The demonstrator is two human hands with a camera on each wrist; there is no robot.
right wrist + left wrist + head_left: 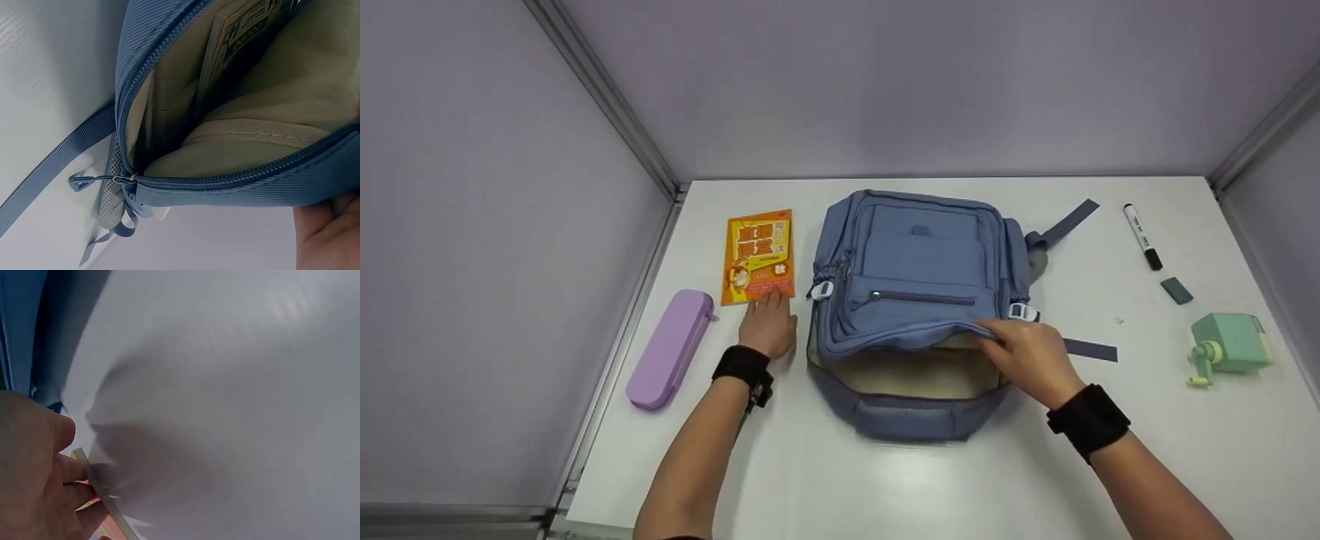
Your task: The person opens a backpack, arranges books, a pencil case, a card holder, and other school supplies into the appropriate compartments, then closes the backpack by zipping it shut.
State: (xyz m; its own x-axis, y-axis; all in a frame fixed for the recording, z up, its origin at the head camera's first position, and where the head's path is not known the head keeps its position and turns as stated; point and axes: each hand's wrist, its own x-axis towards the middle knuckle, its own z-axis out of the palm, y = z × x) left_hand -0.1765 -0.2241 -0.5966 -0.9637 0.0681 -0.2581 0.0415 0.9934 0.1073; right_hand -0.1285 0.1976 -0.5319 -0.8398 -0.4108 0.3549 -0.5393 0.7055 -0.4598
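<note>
A blue backpack (924, 259) lies on its back on the table, its main compartment unzipped and facing me. My right hand (1030, 358) grips the upper edge of the opening near its right end and holds it raised. Inside, the right wrist view shows a beige lining (304, 73) and a book (247, 34) standing in the compartment. To the left of the backpack lies an orange and yellow book (761, 255). My left hand (769, 328) rests its fingertips on the near edge of that book, thumb apart from it in the left wrist view.
A lilac pencil case (671, 349) lies left of my left forearm. On the right are a black-capped marker (1143, 236), a small dark green block (1176, 290) and a green sharpener with a crank (1230, 343). Backpack straps (1091, 349) stick out to the right.
</note>
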